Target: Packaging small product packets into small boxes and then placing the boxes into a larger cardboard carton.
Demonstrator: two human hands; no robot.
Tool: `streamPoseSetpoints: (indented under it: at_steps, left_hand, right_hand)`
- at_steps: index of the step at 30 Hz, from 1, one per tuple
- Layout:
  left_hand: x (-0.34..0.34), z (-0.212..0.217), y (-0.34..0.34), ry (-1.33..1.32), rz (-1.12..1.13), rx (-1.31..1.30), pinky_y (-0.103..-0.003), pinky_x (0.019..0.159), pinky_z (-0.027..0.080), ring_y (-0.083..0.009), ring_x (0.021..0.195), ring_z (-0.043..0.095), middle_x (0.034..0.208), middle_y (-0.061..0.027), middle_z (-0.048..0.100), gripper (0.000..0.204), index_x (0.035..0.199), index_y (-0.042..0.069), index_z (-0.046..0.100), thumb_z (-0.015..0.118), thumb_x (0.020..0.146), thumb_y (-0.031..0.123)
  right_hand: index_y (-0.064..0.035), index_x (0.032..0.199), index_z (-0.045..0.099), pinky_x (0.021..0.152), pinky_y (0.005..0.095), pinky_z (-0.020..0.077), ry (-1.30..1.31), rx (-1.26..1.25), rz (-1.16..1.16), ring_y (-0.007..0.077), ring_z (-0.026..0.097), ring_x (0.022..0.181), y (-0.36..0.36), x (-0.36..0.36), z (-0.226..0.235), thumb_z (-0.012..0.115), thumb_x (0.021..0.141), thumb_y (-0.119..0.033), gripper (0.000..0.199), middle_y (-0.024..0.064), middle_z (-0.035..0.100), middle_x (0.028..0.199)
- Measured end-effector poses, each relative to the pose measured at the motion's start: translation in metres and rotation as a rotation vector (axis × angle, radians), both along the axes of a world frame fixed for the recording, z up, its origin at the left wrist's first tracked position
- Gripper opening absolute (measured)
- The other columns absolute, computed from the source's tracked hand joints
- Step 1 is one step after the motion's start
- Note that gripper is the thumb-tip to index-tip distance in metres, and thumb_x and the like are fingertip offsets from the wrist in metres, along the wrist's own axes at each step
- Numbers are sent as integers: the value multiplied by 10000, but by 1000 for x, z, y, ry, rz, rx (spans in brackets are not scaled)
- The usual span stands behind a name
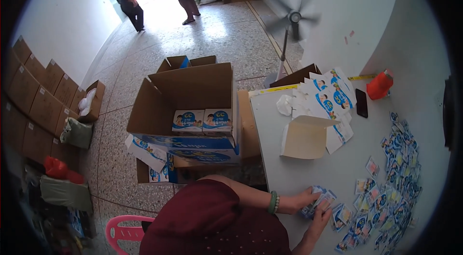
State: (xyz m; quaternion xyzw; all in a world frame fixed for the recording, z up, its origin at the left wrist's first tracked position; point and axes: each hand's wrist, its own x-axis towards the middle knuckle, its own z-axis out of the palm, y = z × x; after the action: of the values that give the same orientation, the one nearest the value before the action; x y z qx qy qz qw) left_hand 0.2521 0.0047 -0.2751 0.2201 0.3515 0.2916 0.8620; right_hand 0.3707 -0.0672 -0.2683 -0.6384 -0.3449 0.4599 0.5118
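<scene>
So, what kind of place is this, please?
Probably a small packing room or storeroom. Shut cartons line the wall, an open carton holds small boxes, and both hands gather sachets on a white table.

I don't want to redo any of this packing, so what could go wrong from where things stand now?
The fan is spinning close to the white table; its draught might scatter the loose sachets spread along the right side. The stack of sachets sits near the table's front edge between the left hand and right hand, so some could slide off. The open white carton looks light and could tip.
</scene>
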Motion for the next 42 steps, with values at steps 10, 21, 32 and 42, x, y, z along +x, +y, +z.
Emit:
streamPoseSetpoints:
  at_steps: [10, 21, 32, 42]
  left_hand:
    - [-1, -1, -3, 23, -55, 128, -303, 924, 439, -163, 1113, 503, 1189, -84, 516, 675, 1322, 31, 326, 701, 800, 240]
    - [-27, 30, 12, 205, -300, 594, -312, 863, 480, -158, 953, 571, 1030, -73, 605, 528, 1137, 39, 500, 780, 703, 143]
    - [-25, 15, 22, 270, -368, 315, -306, 795, 537, -175, 863, 650, 1023, -84, 654, 502, 1159, -10, 548, 761, 710, 62]
    - [-25, 8, 15, -115, -312, -73, -366, 821, 555, -241, 936, 659, 1059, -118, 650, 479, 1188, -6, 539, 717, 768, 143]
  right_hand:
    - [33, 1217, 424, 887, 328, 402, -625, 14, 25, 198, 506, 1012, -10, -20, -11, 528, 941, -258, 415, 120, 525, 1121]
    - [-14, 1158, 581, 942, 367, 435, -150, 19, 330, 254, 553, 1104, -7, 6, 1, 686, 820, -202, 400, 136, 566, 1211]
    - [-17, 1206, 526, 1014, 394, 386, -669, 33, 277, 347, 480, 1200, -20, 26, 22, 629, 813, -127, 421, 165, 523, 1284]
    - [-54, 1112, 564, 913, 421, 392, -1257, -183, -88, 317, 516, 1067, -1, 131, -1, 605, 808, -180, 332, 141, 574, 1097]
